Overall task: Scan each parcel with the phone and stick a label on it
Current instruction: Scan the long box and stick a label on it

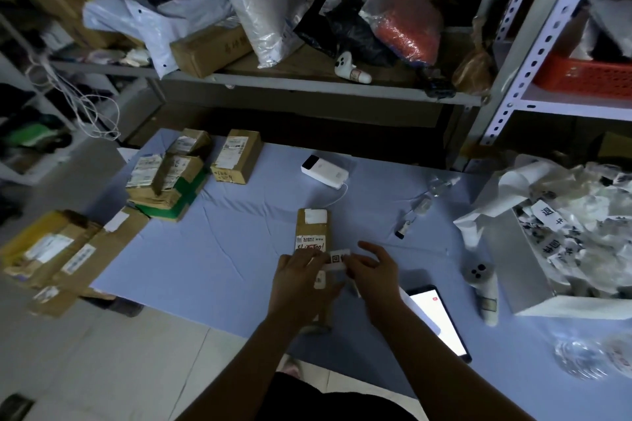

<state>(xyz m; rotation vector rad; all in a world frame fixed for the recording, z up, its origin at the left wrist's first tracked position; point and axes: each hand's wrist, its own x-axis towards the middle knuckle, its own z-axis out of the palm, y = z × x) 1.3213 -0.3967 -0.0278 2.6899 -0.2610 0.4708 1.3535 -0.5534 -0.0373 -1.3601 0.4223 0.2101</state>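
Left hand (301, 275) and right hand (372, 273) pinch a label (337, 258).
Small white paper strip (black print), held over the near end of the narrow, flat cardboard parcel (313, 231) on wrinkled blue cloth (222, 249).

Your bare forearms (263, 345) reach forward from the bottom of the view and converge, so your hands meet close together in front of you. Your left hand (299, 280) lies back-up, its fingertips pinching the left end of a small white label (337, 258). Your right hand (374, 272) pinches the other end, its remaining fingers loosely spread above.
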